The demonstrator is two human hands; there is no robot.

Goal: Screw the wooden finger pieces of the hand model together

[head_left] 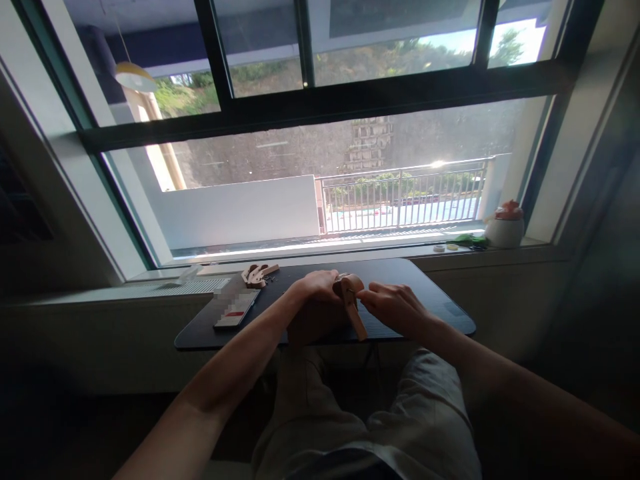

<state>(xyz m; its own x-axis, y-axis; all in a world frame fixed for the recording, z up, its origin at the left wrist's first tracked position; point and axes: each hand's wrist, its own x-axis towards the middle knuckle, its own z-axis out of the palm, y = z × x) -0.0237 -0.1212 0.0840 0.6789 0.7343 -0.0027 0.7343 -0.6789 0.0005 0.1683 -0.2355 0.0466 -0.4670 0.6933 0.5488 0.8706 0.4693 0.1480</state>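
Observation:
Over the front of the dark table, my left hand is closed around a light wooden piece with a rounded top and a narrow part slanting down. A brown boxy shape sits below that hand; whether it joins the wooden piece I cannot tell. My right hand is pinched at the wooden piece's right side, beside a small shiny bit. What its fingertips hold is too small to make out.
Several cut wooden parts and tiny dark bits lie at the table's back left. A phone rests nearer the left edge. On the windowsill stand a white jar with a reddish top and green leaves. A large window rises behind.

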